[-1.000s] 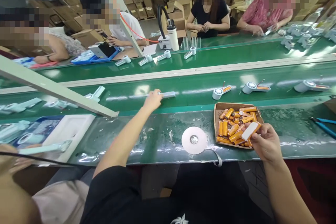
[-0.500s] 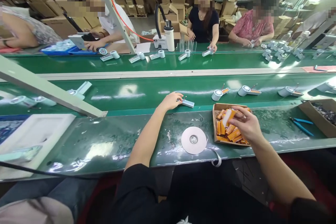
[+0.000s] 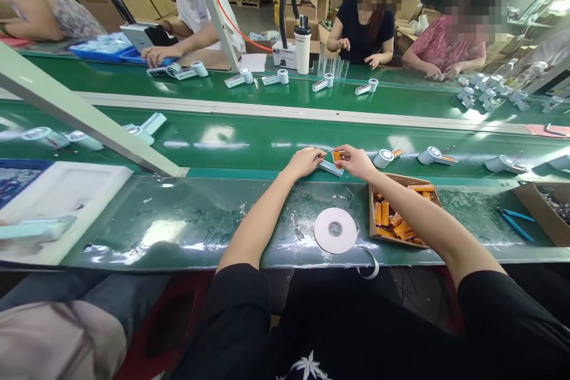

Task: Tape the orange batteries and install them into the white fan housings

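My left hand (image 3: pixel 303 162) is closed at the near end of a pale blue fan housing (image 3: pixel 331 168) lying on the green belt; its fan head is hidden by the hand. Thin wires show at my left fingertips. In my right hand (image 3: pixel 357 162) I pinch an orange-wrapped battery (image 3: pixel 337 158) just above the open handle of that housing. Whether the battery touches the housing I cannot tell. Under my right forearm stands a cardboard box (image 3: pixel 372 217) of similar orange batteries (image 3: pixel 385 214).
A roll of white tape (image 3: pixel 325 240) lies before me, its loose end over the edge. Blue-handled pliers (image 3: pixel 516 222) and a box of small parts (image 3: pixel 534 208) are right. More fans (image 3: pixel 430 155) sit on the belt. A slanted post (image 3: pixel 98 116) stands left. Co-workers sit opposite.
My right hand has moved from the battery box, up and left to the fan housing, carrying the battery. My left hand stays at the housing. The co-worker opposite has let go of a fan.
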A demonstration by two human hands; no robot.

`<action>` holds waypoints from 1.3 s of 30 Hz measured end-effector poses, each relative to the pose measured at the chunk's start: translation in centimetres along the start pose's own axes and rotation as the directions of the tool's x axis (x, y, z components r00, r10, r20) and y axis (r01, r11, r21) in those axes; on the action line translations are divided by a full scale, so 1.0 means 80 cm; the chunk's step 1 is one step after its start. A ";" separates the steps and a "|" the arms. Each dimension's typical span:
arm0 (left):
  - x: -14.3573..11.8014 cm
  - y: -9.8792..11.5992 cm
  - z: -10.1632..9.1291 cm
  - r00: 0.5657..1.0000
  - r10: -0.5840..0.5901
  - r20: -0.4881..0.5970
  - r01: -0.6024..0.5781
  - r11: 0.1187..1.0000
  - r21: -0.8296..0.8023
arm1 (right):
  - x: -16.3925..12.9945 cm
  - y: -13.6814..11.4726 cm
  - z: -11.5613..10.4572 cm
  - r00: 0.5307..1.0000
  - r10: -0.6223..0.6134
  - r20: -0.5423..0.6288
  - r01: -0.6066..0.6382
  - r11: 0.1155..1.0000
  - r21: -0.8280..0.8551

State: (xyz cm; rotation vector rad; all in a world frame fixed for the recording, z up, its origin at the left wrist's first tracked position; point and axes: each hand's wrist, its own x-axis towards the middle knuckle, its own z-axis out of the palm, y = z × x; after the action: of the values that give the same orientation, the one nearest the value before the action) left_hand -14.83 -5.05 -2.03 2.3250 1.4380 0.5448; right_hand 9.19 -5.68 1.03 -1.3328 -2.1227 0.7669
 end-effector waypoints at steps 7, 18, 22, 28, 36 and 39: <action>0.003 0.008 0.006 1.000 -0.005 -0.001 0.005 1.000 -0.028 | -0.026 -0.015 -0.005 0.952 -0.146 0.267 0.219 0.939 -0.265; 0.002 0.023 0.013 0.998 -0.057 -0.036 0.056 0.998 -0.040 | -0.014 -0.036 -0.015 0.955 0.113 0.275 0.080 0.794 -0.603; 0.001 0.029 0.016 0.996 -0.085 -0.030 0.084 0.995 -0.060 | -0.013 -0.042 -0.007 0.944 0.166 0.285 0.051 0.780 -0.624; -0.006 0.043 0.015 0.990 -0.128 -0.063 0.127 0.992 -0.029 | -0.013 -0.062 -0.026 0.956 0.112 0.270 0.062 0.827 -0.560; -0.021 0.068 -0.024 0.997 -0.038 -0.074 0.044 0.996 0.077 | -0.175 -0.026 -0.116 0.985 -0.136 0.111 0.158 0.962 -0.223; -0.065 0.111 -0.021 0.949 0.233 0.213 -0.252 0.965 0.068 | -0.263 -0.007 -0.129 0.992 -0.125 0.016 0.126 0.982 -0.139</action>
State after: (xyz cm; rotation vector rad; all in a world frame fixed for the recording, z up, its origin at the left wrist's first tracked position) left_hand -11.01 -13.30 3.04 2.5667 1.1148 0.2955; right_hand 23.94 -23.15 6.11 -1.2529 -2.2773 0.5814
